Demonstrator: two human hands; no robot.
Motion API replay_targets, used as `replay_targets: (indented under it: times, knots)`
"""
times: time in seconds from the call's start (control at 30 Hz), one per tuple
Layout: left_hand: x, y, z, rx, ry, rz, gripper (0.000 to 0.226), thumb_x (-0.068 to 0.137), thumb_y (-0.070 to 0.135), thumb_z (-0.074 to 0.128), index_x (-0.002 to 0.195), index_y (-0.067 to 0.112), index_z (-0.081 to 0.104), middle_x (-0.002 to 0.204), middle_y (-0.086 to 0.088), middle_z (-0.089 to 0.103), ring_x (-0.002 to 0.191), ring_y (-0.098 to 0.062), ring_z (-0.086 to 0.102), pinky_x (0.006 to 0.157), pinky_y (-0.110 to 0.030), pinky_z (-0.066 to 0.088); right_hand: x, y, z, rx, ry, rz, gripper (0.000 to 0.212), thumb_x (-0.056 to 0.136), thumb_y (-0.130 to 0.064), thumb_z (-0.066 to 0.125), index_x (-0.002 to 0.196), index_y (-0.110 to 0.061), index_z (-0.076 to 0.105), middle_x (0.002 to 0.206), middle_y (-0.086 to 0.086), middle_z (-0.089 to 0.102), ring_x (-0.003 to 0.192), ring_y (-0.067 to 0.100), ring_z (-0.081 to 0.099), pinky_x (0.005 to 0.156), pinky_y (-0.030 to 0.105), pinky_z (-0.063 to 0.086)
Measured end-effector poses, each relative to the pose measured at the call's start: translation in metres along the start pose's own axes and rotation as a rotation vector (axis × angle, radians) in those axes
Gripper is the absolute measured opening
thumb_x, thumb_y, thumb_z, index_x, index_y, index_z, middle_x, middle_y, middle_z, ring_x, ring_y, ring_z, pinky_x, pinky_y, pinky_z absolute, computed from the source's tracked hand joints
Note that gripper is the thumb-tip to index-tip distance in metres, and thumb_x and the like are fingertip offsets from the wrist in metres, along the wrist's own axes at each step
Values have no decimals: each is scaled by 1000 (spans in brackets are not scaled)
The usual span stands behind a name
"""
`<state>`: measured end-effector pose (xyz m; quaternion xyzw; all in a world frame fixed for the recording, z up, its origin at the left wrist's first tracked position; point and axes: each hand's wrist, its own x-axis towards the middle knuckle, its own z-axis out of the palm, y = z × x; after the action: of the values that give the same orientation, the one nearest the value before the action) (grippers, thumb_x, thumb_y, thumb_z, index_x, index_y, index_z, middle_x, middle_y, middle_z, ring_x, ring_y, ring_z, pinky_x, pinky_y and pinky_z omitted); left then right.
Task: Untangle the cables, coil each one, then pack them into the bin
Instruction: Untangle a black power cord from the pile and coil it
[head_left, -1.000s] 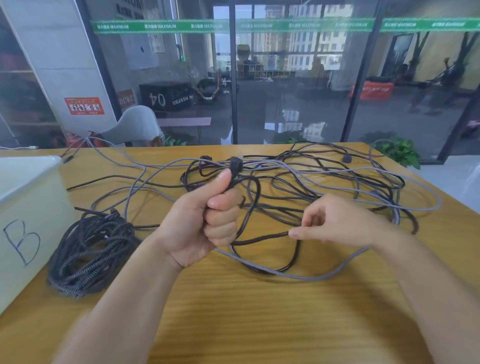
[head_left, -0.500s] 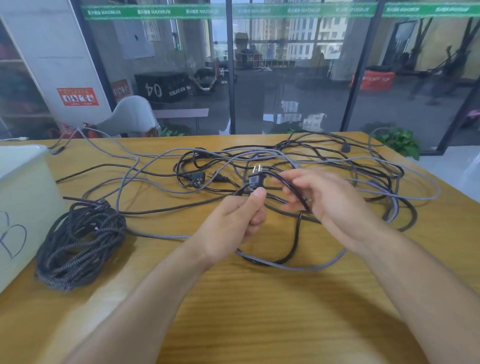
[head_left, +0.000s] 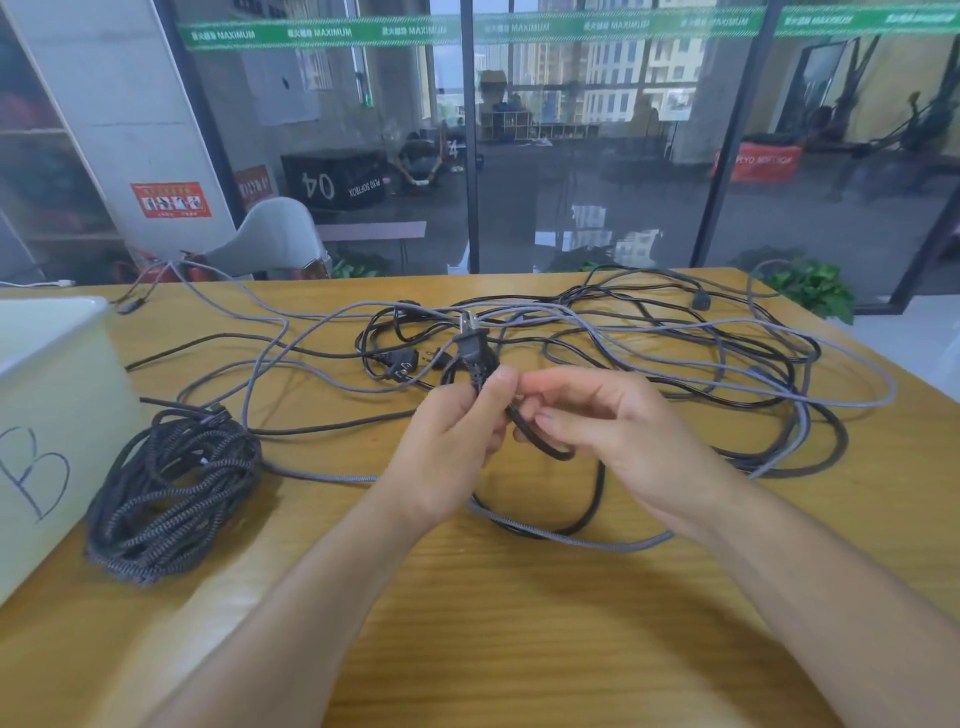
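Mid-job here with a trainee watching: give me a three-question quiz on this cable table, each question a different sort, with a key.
1. True or false: the coiled braided cable already lies inside the white bin.
2. Which hand pinches the black cable just below its plug? A) left hand B) right hand C) neither
3. Fill in: the letter written on the bin is ____.

Key:
1. False; it lies on the table beside the bin.
2. A; the right hand grips the same cable a little further along.
3. B
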<state>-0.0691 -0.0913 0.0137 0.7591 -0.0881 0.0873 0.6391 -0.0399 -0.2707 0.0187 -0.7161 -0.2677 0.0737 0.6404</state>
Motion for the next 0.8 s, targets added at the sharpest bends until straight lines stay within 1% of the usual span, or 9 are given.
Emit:
replay_targets:
  times: [0.07, 0.17, 0.23, 0.3, 0.4, 0.47, 0.63, 0.7, 0.8]
  knots:
    - [3, 2, -5, -41, 79, -1, 47, 111, 31, 43, 70, 7, 45, 59, 5, 26, 53, -12, 23, 51, -25, 18, 1, 2, -4, -235, 34, -59, 16, 104, -14, 62, 112, -20, 74, 104, -1, 76, 105, 12, 72, 91, 25, 55]
    - [6, 4, -18, -78, 198, 12, 49, 111, 24, 41, 72, -7, 47, 57, -1, 31, 54, -16, 25, 53, -28, 21, 0, 9, -6, -712, -70, -159, 24, 108, -34, 51, 101, -27, 73, 102, -14, 73, 107, 6, 65, 117, 27, 36]
    - [7, 5, -26, -60, 242, 21, 48, 111, 23, 38, 70, 0, 50, 60, -5, 40, 56, -16, 32, 53, -26, 26, -3, 10, 3, -717, -187, -198, 26, 110, -32, 49, 102, -28, 74, 101, -16, 73, 110, 9, 64, 119, 23, 29]
    - [6, 7, -28, -125, 230, 1, 48, 111, 28, 37, 68, 13, 51, 62, -5, 46, 58, -17, 38, 55, -27, 31, -7, 5, 15, -592, -312, -171, 22, 110, -27, 51, 106, -29, 73, 103, -12, 73, 110, 14, 65, 109, 33, 42]
    - [3, 16, -25, -598, 25, -94, 45, 111, 34, 37, 69, 19, 42, 58, -1, 37, 53, -18, 36, 54, -27, 36, -8, 2, 21, -469, -416, -100, 20, 110, -21, 52, 114, -20, 72, 103, -8, 75, 107, 13, 67, 100, 30, 49]
    - [0, 20, -25, -779, -153, -147, 44, 109, 35, 38, 68, 21, 41, 55, 4, 32, 48, -15, 35, 51, -25, 38, -7, 8, 20, -509, -460, -75, 23, 110, -23, 53, 112, -16, 74, 101, -8, 75, 103, 11, 68, 96, 26, 50]
    - [-1, 19, -32, -778, -419, -163, 43, 106, 36, 40, 66, 24, 44, 51, 12, 30, 44, -9, 20, 47, -26, 22, 11, 28, -3, -826, -317, -259, 31, 105, -50, 52, 93, -28, 71, 84, -15, 65, 83, 9, 60, 86, 40, 49]
    - [1, 17, -34, -742, -438, -172, 41, 103, 38, 44, 64, 25, 43, 51, 13, 29, 46, -10, 16, 50, -28, 17, 18, 26, -18, -906, -207, -295, 33, 100, -61, 51, 93, -35, 70, 88, -24, 66, 88, 0, 60, 98, 36, 43]
    - [-1, 19, -35, -717, -485, -178, 39, 98, 39, 48, 61, 26, 43, 50, 13, 23, 45, -11, 13, 50, -30, 13, 22, 20, -37, -976, -132, -311, 37, 95, -70, 48, 90, -38, 66, 93, -24, 68, 94, 0, 60, 110, 32, 31]
